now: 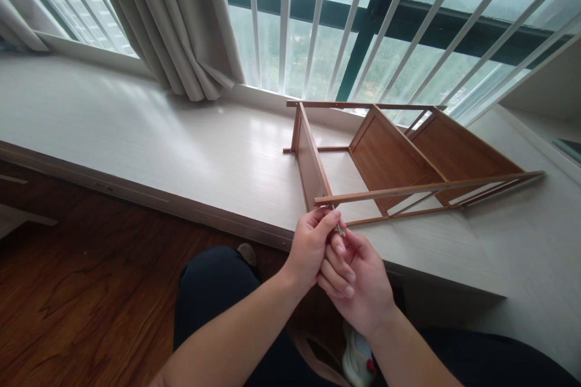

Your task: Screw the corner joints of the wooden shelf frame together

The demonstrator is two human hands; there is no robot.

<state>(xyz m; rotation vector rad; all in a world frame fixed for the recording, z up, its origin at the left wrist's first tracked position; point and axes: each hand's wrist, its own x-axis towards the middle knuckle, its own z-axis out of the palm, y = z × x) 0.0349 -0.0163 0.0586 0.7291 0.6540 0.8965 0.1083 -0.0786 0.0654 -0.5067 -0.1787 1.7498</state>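
A brown wooden shelf rack (394, 151) lies on its side on the pale window ledge, its nearest corner pointing towards me. Just below that corner, my left hand (313, 242) pinches a thin, bent metal hex key (339, 230) between thumb and fingers. The key's upper end meets the rail near the corner; the fingers partly hide it. My right hand (363, 281) is pressed against the left from the right side, palm up with curled fingers. Its thumb and forefinger close in at the key's lower end.
The pale ledge (149, 133) runs along the barred window (318, 30), with a grey curtain (181, 24) hanging onto it. A wall panel (535, 211) bounds the right side. Below are the dark wooden floor (91, 290), my legs and a white shoe (356, 357).
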